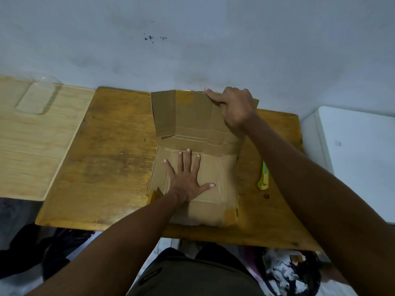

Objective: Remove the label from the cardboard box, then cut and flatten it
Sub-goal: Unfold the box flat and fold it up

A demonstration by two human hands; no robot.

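The cut-open cardboard box (192, 124) lies spread on the brown wooden table (111, 159). My left hand (186, 178) lies flat with fingers spread on the near panel, pressing it down. My right hand (235, 107) is curled over the far panel's top right edge, index finger stretched along the edge, holding that panel tilted up from the table. Brown tape strips remain at the near corners of the box. A lime-green box cutter (264, 178) rests on the table just right of the box, partly hidden by my right forearm.
A pale wooden board (32, 146) with a clear plastic tray (36, 99) adjoins the table on the left. A white appliance (352, 157) stands at the right. The wall (192, 50) runs directly behind the table. Clothes and bags lie below the near edge.
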